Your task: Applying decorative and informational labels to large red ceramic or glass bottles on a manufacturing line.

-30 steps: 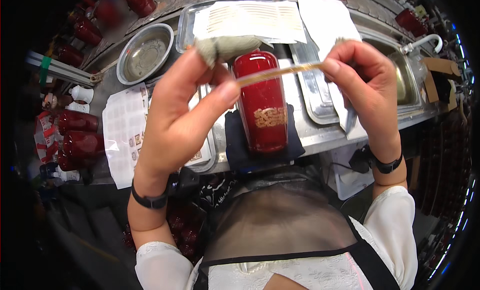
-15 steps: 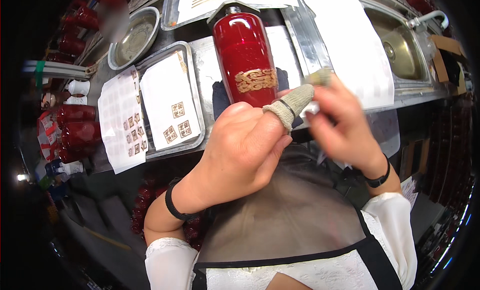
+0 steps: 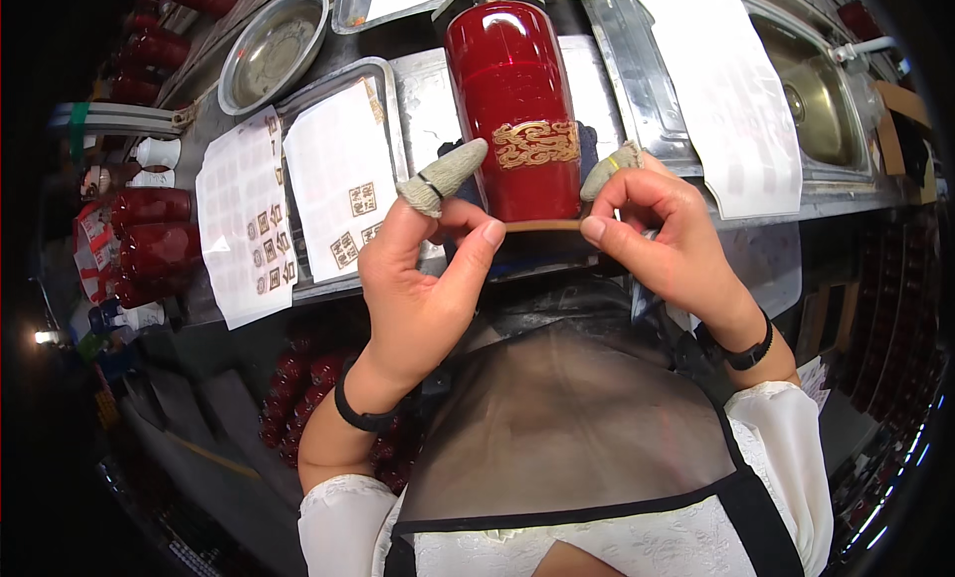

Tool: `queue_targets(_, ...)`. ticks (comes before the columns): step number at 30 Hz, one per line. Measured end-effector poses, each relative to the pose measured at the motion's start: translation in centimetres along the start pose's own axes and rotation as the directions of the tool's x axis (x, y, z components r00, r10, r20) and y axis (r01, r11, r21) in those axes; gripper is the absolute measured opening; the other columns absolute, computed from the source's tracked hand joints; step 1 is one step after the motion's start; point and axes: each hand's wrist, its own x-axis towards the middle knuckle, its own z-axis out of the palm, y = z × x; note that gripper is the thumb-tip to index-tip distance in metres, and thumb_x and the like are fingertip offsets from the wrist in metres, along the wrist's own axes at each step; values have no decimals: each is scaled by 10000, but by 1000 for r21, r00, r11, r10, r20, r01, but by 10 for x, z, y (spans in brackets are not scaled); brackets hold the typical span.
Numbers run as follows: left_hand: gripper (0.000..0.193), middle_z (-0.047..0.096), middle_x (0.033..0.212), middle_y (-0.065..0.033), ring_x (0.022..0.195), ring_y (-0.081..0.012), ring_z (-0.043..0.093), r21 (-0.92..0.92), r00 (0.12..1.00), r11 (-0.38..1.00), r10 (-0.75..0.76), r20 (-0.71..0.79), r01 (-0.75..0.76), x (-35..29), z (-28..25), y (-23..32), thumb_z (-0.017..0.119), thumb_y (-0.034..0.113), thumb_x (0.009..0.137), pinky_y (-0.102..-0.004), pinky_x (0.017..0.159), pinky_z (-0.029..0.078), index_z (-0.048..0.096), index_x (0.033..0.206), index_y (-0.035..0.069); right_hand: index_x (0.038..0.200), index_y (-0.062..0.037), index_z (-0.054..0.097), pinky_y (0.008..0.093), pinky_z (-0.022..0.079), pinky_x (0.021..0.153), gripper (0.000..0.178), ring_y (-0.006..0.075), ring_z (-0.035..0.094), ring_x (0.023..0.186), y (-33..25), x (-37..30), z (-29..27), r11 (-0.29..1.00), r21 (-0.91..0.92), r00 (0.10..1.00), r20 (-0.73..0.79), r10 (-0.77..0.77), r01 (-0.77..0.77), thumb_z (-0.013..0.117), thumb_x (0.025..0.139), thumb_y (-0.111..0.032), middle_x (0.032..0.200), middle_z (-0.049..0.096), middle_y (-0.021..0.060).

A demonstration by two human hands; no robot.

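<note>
At bottle's base [image 3: 532,201], strip [image 3: 542,225] runs crosswise.

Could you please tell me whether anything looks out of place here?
Nothing around the red bottle or thin strip looks spilled or damaged. Only the leftmost printed sheet looks untidy: it lies slanted, its lower corner reaching the counter's front edge.
</note>
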Motion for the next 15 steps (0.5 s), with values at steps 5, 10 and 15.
queue_targets(5, 445, 612, 804, 42, 723, -35, 489, 105, 999, 994, -39, -5, 39, 1, -3, -14, 695, 27, 862, -207, 688, 404, 618, 1301, 31, 790, -31, 614, 234, 371, 599, 124, 65, 428, 655, 5, 5, 0, 999, -18, 997, -69, 32, -33, 717, 813, -97, 823, 525, 16)
queue_targets(10, 511, 643, 1086, -54, 1004, -115, 556, 103, 997, 992, -64, -32, 67, 4, -10, -30, 664, 48, 877, -280, 919, 418, 550, 1374, 18, 778, -30, 604, 230, 375, 601, 129, 60, 445, 673, 11, 6, 1, 994, 81, 994, -67, 83, -77, 713, 810, -93, 806, 538, 2)
queue_targets(15, 743, 418, 1498, -172, 1392, -247, 388, -160, 994, 984, 87, 59, -77, 14, 12, -39, 699, 135, 907, -371, 1158, 277, 300, 1508, -42, 763, -42, 600, 218, 351, 565, 191, 45, 419, 645, 10, 7, 4, 988, 123, 992, -83, 99, -89, 751, 823, -142, 798, 530, -14)
